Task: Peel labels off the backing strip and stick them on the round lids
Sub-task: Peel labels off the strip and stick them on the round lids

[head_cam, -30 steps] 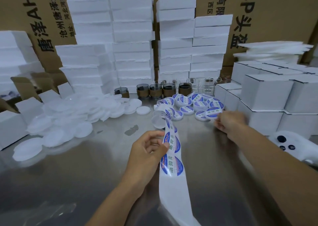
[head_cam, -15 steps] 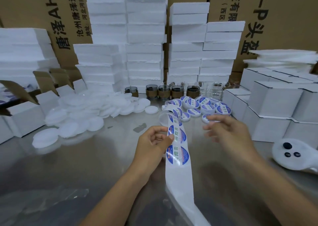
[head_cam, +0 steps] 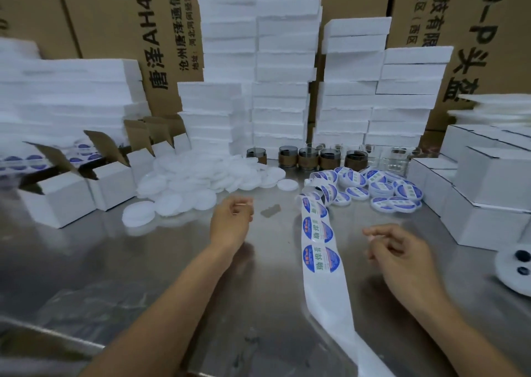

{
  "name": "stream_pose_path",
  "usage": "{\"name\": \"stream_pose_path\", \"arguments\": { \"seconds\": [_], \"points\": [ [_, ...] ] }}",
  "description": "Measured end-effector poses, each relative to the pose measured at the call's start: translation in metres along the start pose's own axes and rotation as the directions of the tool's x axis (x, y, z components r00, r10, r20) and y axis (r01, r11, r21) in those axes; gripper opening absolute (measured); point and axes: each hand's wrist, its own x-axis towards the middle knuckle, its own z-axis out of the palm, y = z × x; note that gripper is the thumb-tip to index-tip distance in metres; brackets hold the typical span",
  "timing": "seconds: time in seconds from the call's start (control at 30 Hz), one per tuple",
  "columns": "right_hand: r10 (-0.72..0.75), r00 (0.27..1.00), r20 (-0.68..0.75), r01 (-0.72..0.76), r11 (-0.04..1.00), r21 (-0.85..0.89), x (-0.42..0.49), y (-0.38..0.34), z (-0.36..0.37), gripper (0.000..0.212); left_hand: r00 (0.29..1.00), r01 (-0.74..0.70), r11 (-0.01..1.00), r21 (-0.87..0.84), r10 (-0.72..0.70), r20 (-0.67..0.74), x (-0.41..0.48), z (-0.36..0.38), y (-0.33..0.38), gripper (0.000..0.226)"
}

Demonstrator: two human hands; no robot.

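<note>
Steel counter [head_cam: 143, 276]: shiny, smeared w/ reflections. It runs back to a wall of brown cartons [head_cam: 115, 31] w/ black print. In front of the cartons stand tall stacks of white foam blocks [head_cam: 281, 89], w/ more at far left.

Left grip [head_cam: 231, 221] is over the counter, fingers loosely curled, nothing in it that shows; fingertips blurred. Right grip [head_cam: 399, 253] is the same: loose curl, holding nothing visible.

Backing strip [head_cam: 327, 299] lies on the counter btwn the two grips, nearer the right one, touching neither. Its bare end runs back past the forearms to the near edge. Its far end curls into a loose roll beyond both grips. Labels [head_cam: 320, 257], blue/white w/ green characters, sit on the strip just left of the right grip & on ahead of it.

Blank lids [head_cam: 195, 184]: white pile ahead-left of the left grip, near but apart. Labelled lids [head_cam: 382, 190]: cluster ahead of the right grip, w/ the strip's roll just left of them. Behind them is a row of brown jars [head_cam: 309, 158] & clear glass jars [head_cam: 393, 158].

Small grey scrap [head_cam: 270, 210] lies on the counter just right of the left grip. Open white boxes [head_cam: 57, 198] are well left of the left grip. Closed white boxes [head_cam: 488, 181] are stacked ahead-right of the right grip. White device [head_cam: 514, 267] w/ dark buttons is right of the right grip, cut off by the frame edge.
</note>
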Motion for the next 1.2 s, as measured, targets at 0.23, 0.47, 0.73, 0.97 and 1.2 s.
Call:
{"name": "stream_pose_path", "arguments": {
  "seconds": [0.23, 0.47, 0.73, 0.97, 1.2],
  "points": [
    [-0.041, 0.999, -0.018, 0.04, 0.998, -0.046, 0.01, 0.004, 0.004, 0.018, 0.986, -0.121, 0.85, 0.513, 0.164, -0.039, 0.055, -0.061, -0.018, 0.023],
    [-0.039, 0.998, -0.045, 0.036, 0.997, -0.069, 0.017, 0.015, 0.003, 0.021, 0.962, -0.245, 0.346, 0.905, 0.2, 0.184, 0.08, -0.054, -0.029, 0.046],
    [-0.019, 0.999, -0.03, 0.017, 0.998, -0.062, 0.022, 0.022, 0.004, 0.023, 0.97, -0.224, 0.252, 0.941, 0.154, 0.19, 0.091, -0.055, -0.034, 0.045],
    [-0.022, 1.0, -0.021, 0.021, 0.998, -0.051, 0.021, 0.02, 0.004, 0.023, 0.963, -0.252, 0.302, 0.919, 0.176, 0.206, 0.086, -0.056, -0.032, 0.042],
    [-0.012, 1.0, -0.025, 0.01, 0.999, -0.052, 0.02, 0.019, 0.003, 0.023, 0.913, -0.337, 0.299, 0.893, 0.334, 0.233, 0.077, -0.053, -0.031, 0.038]
  ]
}}
